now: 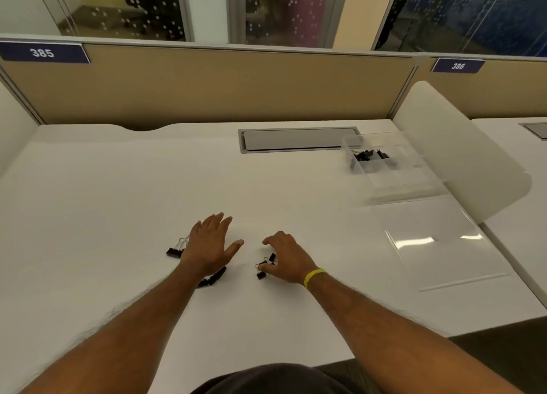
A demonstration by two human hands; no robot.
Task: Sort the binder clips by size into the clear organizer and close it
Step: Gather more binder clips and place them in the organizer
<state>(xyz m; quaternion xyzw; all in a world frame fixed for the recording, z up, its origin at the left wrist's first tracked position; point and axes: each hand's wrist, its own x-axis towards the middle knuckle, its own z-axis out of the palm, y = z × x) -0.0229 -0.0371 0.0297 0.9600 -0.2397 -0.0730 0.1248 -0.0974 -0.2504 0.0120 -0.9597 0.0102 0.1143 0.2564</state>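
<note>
Black binder clips lie on the white desk (118, 201) near me. One group (175, 249) shows at the left of my left hand (210, 244), another (213, 279) under its wrist. That hand lies flat with straight, spread fingers. My right hand (285, 259) has its fingers curled over a small cluster of clips (264, 266), thumb and fingertips pinching at them. The clear organizer (381, 160) stands at the far right with several clips in a back compartment. Its clear lid (438, 240) lies open and flat toward me.
A grey cable hatch (299, 139) is set in the desk behind the organizer. A tan partition (207, 86) closes the back. A white curved divider (461, 154) stands at the right, just beyond the organizer. The desk's front edge runs beside my right forearm.
</note>
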